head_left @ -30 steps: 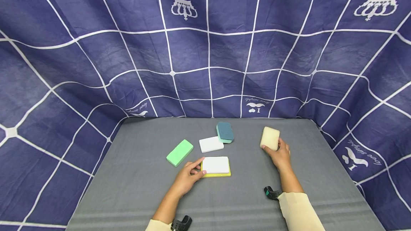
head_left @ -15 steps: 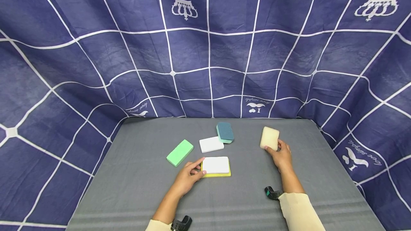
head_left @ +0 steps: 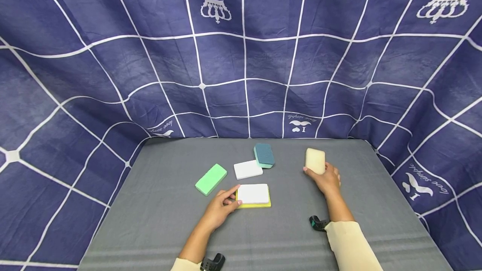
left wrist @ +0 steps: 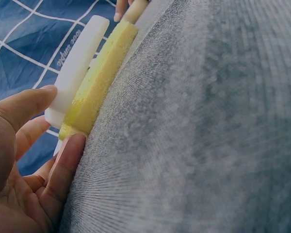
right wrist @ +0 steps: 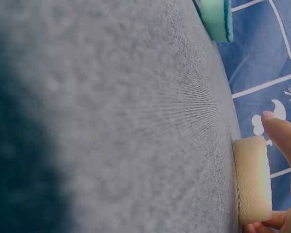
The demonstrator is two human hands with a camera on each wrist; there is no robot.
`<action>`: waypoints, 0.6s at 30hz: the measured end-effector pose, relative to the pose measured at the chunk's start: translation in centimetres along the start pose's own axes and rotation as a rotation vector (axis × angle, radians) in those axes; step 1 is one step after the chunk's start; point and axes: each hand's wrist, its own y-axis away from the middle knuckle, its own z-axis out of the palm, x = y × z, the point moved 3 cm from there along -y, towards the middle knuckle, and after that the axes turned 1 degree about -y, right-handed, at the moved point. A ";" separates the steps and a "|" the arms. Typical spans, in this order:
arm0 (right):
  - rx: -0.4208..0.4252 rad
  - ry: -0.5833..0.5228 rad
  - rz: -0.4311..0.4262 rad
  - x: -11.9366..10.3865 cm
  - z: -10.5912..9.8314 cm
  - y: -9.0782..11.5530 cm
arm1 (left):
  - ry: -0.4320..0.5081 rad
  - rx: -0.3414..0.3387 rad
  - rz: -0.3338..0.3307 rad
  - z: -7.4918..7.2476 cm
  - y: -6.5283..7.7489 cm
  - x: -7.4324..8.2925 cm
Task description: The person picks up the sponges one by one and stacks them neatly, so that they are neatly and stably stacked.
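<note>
A white sponge (head_left: 253,194) lies flat on a yellow sponge (left wrist: 104,75), the two stacked at the middle of the table. My left hand (head_left: 217,210) pinches the left end of this stack, thumb and forefinger at its corners; in the left wrist view one fingertip meets the white sponge and another the yellow end. Further right, a beige sponge (head_left: 315,160) rests on the table, standing on its edge face. My right hand (head_left: 329,180) is at its near end, thumb spread away from it in the right wrist view and fingertips at its lower end.
A green sponge (head_left: 211,179) lies left of the stack. Behind the stack is a second white sponge (head_left: 247,170), with a two-tone teal scouring sponge (head_left: 264,155) against its corner. A blue checked curtain (head_left: 267,62) borders the grey table (head_left: 158,221) at the back and sides.
The beige sponge has turned slightly and shifted a little left. My right thumb has moved out to the left of it. My left hand and the stack stay put.
</note>
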 end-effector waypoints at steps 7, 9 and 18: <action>-0.002 0.056 0.009 -0.4 0.0 -0.1 | 0.005 -0.003 -0.003 0.1 0.1 0.0; -0.017 0.064 0.002 -0.3 0.0 0.0 | 0.002 -0.004 0.000 0.1 0.1 0.0; -0.054 0.020 -0.023 0.0 0.0 0.2 | 0.017 -0.002 0.002 0.0 0.1 0.1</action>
